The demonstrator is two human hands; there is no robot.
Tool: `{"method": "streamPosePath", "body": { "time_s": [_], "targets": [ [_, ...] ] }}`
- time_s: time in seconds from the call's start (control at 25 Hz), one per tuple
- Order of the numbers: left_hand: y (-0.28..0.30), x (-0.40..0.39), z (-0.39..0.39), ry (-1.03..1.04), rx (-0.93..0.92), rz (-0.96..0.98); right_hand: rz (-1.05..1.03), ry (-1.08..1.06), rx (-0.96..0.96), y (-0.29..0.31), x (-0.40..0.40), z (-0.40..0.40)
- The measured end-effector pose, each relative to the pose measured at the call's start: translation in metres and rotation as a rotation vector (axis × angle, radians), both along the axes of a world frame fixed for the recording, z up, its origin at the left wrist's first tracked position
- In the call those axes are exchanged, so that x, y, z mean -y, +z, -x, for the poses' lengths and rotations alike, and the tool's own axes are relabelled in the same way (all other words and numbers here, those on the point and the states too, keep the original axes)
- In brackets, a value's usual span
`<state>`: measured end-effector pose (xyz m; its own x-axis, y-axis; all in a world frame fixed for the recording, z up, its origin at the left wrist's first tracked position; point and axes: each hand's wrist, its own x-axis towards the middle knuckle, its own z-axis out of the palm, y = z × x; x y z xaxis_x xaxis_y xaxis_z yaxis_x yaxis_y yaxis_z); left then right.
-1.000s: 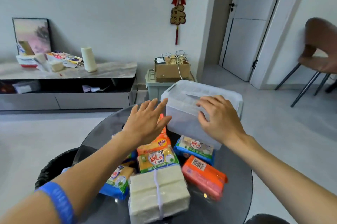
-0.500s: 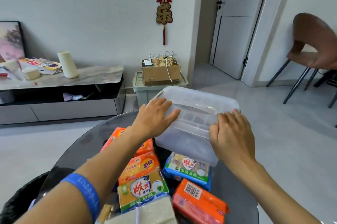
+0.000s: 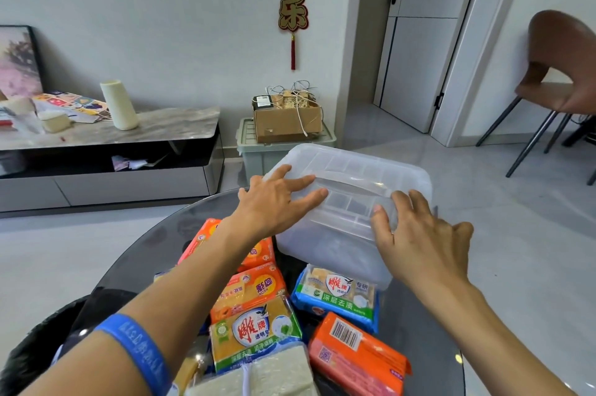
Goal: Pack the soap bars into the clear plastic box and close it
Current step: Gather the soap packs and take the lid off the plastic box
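A clear plastic box (image 3: 332, 244) with its lid (image 3: 371, 166) on stands at the far side of a round dark glass table (image 3: 425, 324). My left hand (image 3: 274, 205) lies flat on the lid's left end, fingers spread. My right hand (image 3: 419, 234) grips the lid's near right edge, thumb under the rim. In front of the box lie several wrapped soap bars: an orange one (image 3: 354, 353), a blue-green one (image 3: 335, 295), a green-yellow one (image 3: 254, 334), orange-yellow ones (image 3: 251, 289) and a white bundle (image 3: 267, 376).
A low TV cabinet (image 3: 106, 150) with a pale cone and clutter runs along the left wall. A green bin with a cardboard box (image 3: 287, 124) stands behind the table. A brown chair (image 3: 561, 73) is at right. A black bin bag (image 3: 29, 353) sits at lower left.
My left hand has come down onto the lid's left end. My right hand has slid from the lid's middle to its near right edge. The camera has tilted down and closer.
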<state>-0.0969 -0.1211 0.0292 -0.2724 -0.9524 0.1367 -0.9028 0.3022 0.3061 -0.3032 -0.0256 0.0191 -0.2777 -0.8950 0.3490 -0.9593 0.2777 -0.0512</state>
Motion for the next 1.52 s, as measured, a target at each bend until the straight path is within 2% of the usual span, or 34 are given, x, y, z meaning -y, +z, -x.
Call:
{"method": "streamPosePath", "body": {
  "time_s": [0.12,0.2,0.36,0.44,0.68,0.8,1.0,1.04,1.12,1.2,1.28,1.36,1.52],
  "targets": [
    [-0.002,0.001,0.0,0.015,0.02,0.033,-0.034,0.008,0.018,-0.001,0.0,0.003],
    [-0.005,-0.002,0.001,0.03,0.027,0.066,-0.022,0.092,0.046,0.0,0.0,0.004],
    [-0.016,-0.023,0.009,0.095,-0.046,0.156,0.071,0.528,0.033,0.002,-0.013,0.014],
    [-0.02,-0.039,0.011,0.093,-0.127,0.193,0.026,0.624,0.007,0.006,-0.015,0.02],
    [-0.016,-0.066,0.006,-0.029,-0.199,0.37,0.059,0.689,0.085,0.019,-0.01,0.014],
    [-0.023,-0.077,0.004,-0.027,-0.234,0.381,0.095,0.682,0.167,0.018,-0.01,0.012],
    [-0.011,-0.079,0.016,-0.005,-0.544,0.511,0.299,0.609,0.431,0.027,-0.007,0.013],
    [-0.009,-0.077,0.02,-0.057,-0.491,0.512,0.367,0.583,0.504,0.032,-0.005,0.015],
    [-0.009,-0.068,0.028,-0.206,-0.191,0.405,0.505,0.529,0.589,0.039,-0.003,0.021],
    [-0.016,-0.059,0.039,-0.251,0.068,0.252,0.605,0.486,0.585,0.044,-0.004,0.03],
    [-0.019,-0.05,0.046,-0.231,0.028,0.251,0.663,0.467,0.573,0.045,-0.008,0.042],
    [-0.024,-0.045,0.046,-0.235,-0.079,0.31,0.69,0.447,0.562,0.042,-0.013,0.058],
    [-0.021,-0.037,0.026,-0.179,-0.13,0.451,0.729,0.377,0.533,0.029,-0.021,0.093]
  ]
}}
